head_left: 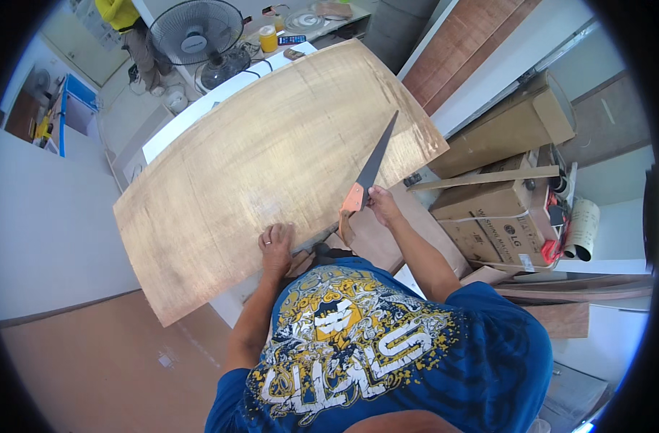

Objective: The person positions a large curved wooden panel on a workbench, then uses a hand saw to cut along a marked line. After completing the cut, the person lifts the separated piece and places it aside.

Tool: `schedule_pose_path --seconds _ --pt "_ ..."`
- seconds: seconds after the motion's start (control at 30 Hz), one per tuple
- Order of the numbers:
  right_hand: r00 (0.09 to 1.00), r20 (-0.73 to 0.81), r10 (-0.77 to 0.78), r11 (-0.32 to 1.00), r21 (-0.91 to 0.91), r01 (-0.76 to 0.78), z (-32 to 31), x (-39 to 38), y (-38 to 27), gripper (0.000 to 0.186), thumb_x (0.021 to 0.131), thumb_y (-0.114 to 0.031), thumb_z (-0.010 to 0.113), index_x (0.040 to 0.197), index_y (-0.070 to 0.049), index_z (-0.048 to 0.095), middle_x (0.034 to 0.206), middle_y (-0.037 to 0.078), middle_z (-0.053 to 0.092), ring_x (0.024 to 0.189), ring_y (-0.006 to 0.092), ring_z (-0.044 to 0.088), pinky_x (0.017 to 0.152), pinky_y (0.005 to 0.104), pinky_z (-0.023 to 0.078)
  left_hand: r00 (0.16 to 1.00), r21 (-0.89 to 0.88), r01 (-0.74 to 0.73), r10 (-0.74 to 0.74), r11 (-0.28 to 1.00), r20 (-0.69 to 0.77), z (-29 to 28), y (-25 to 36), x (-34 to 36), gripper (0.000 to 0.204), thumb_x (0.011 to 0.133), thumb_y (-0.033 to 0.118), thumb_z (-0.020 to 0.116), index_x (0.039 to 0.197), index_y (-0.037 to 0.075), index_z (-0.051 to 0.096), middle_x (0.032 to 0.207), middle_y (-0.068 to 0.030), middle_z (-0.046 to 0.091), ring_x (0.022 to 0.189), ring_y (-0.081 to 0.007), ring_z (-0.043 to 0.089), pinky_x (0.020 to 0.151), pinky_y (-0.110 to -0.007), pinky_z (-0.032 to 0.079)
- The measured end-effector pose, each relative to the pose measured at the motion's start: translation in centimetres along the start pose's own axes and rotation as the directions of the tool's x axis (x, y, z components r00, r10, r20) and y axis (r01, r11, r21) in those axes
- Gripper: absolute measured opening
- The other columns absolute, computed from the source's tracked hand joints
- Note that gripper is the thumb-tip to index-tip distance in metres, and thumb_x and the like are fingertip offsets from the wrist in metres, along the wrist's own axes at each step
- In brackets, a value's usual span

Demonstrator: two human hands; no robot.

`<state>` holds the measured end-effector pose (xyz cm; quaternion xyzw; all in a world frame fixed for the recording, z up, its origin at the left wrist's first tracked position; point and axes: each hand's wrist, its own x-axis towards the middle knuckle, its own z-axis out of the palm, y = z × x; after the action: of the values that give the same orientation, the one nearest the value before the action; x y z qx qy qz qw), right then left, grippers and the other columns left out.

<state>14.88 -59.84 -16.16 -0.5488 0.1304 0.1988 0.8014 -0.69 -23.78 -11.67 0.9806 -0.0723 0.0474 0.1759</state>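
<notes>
Head view, nearest first: the left hand, at 8 o'clock from centre, rests loosely curled on the near edge of a plywood sheet, gripping nothing visible, perhaps to steady it. At 3 o'clock the right hand pinches a handsaw near the blade's heel rather than by its handle, seemingly just carrying it; the blade points to 1 o'clock above the sheet, contact unclear. The sheet spreads toward 11 o'clock, well within reach. Beyond it at 11 o'clock stands a fan, probably placed for airflow.
</notes>
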Motion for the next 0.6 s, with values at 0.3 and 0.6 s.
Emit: schedule_pose_path --seconds 0.3,0.6 --pt "0.999 0.037 -0.033 0.998 -0.047 0.035 4.3 0.2 -3.2 0.019 0.104 -0.024 0.061 0.091 -0.01 0.064 0.077 -0.002 0.062 0.07 0.0089 0.059 0.064 0.0255 0.045 0.999 0.05 -0.011 0.014 0.999 -0.049 0.6 -1.2 -0.1 0.07 0.076 0.005 0.065 0.144 0.016 0.057 0.14 -0.0157 0.049 0.137 -0.0372 0.04 0.113 -0.055 0.03" --pt "0.989 0.085 -0.118 0.993 0.016 0.117 4.6 3.6 -8.1 0.019 0.103 -0.03 0.066 0.102 -0.011 0.067 0.085 -0.002 0.068 0.071 0.0089 0.058 0.073 0.0288 0.049 0.997 0.073 0.018 -0.012 0.997 -0.078 -0.1 0.0 4.1 0.069 0.078 0.003 0.062 0.145 0.015 0.056 0.141 -0.0156 0.049 0.137 -0.0374 0.04 0.114 -0.055 0.03"
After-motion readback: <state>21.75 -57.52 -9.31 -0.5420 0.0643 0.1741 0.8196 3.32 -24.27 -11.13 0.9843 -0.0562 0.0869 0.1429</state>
